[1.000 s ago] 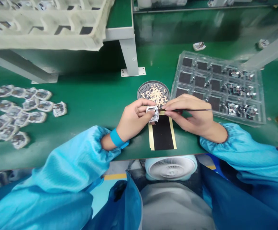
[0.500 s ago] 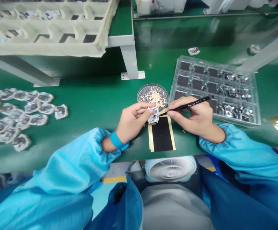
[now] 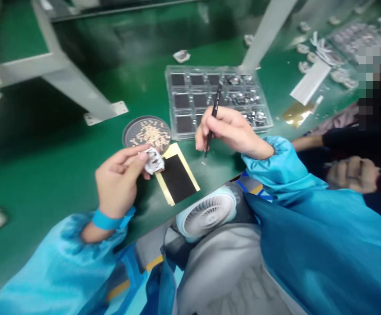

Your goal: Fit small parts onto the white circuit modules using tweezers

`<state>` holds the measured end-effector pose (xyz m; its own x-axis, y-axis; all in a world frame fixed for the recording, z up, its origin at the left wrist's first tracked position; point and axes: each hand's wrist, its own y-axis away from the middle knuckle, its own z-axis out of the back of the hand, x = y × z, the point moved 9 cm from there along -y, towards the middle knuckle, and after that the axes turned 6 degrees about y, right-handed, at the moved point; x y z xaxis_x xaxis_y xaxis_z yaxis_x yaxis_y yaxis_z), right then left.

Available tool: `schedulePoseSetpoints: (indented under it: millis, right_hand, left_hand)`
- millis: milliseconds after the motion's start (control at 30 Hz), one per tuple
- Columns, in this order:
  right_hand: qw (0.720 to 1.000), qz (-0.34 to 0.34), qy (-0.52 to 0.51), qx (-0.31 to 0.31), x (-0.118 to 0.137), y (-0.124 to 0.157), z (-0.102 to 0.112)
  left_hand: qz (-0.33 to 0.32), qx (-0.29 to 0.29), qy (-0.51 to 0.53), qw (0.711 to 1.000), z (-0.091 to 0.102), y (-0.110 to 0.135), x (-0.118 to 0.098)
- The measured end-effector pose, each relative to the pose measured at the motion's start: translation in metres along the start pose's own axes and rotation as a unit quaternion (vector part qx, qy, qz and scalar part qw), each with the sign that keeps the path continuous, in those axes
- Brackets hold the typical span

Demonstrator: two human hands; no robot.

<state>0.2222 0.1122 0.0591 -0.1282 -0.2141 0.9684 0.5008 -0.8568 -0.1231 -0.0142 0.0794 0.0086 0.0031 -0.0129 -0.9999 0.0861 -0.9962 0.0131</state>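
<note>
My left hand (image 3: 118,181) pinches a small white square part (image 3: 153,160) just above the left end of a black pad with yellow edges (image 3: 177,177). My right hand (image 3: 231,131) grips black tweezers (image 3: 211,118), held nearly upright with the tip pointing down at the green table (image 3: 62,175). A tiny pale piece (image 3: 203,163) lies on the table just below the tip. A round grey dish of small tan pieces (image 3: 146,131) sits behind the pad.
A clear compartment tray (image 3: 214,94) with dark pads and small metal parts lies behind my right hand. Grey frame legs (image 3: 78,94) stand at the back. Another person's hand (image 3: 352,173) and dark sleeve are at the right. A white fan (image 3: 206,214) hangs at the table edge.
The view has swung right and tilted. My right hand has drawn the tweezers away from the white part and stood them upright over the table. The left hand still holds the part.
</note>
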Motion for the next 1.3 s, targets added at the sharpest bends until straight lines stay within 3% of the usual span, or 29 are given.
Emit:
schedulePoseSetpoints:
  millis: [133,200,267,300,367,467,600,700,767,1000,1300]
  right_hand:
    - [0.982,-0.011,0.053,-0.181,-0.002,0.084,0.042]
    - [0.942,-0.018,0.102,-0.318,-0.019,0.144,0.06]
    - [0.878,-0.073,0.225,-0.415,-0.051,0.199,0.066]
    - [0.851,-0.127,0.298,-0.413,-0.074,0.216,0.064]
    - [0.85,-0.172,0.322,-0.381,-0.122,0.235,0.056]
    - [0.837,-0.228,0.339,-0.363,-0.176,0.247,0.06]
    - [0.798,-0.297,0.364,-0.378,-0.201,0.263,0.094]
    - [0.78,-0.305,0.372,-0.4,-0.193,0.275,0.117]
    - [0.782,-0.281,0.368,-0.417,-0.182,0.281,0.121]
    - [0.804,-0.179,0.33,-0.461,-0.151,0.269,0.084]
    - [0.814,-0.103,0.295,-0.49,-0.119,0.237,0.072]
  left_hand:
    - [-0.019,-0.032,-0.027,0.999,0.008,-0.005,0.002]
    - [-0.02,-0.05,-0.038,0.998,0.012,-0.008,0.003]
    - [-0.019,-0.055,-0.03,0.998,0.012,-0.01,0.003]
    - [-0.019,-0.054,-0.021,0.998,0.011,-0.01,0.001]
    - [-0.018,-0.053,-0.004,0.998,0.008,-0.009,-0.002]
    - [-0.015,-0.045,-0.001,0.999,0.002,-0.007,-0.006]
    - [-0.011,-0.043,-0.008,0.999,0.003,-0.008,-0.006]
    - [0.005,-0.039,-0.003,0.999,0.007,-0.011,-0.001]
    - [0.014,-0.03,-0.001,0.999,0.009,-0.013,0.004]
    - [-0.031,-0.026,-0.008,0.999,0.013,-0.013,0.007]
    - [-0.019,-0.032,-0.034,0.999,0.016,-0.011,0.004]
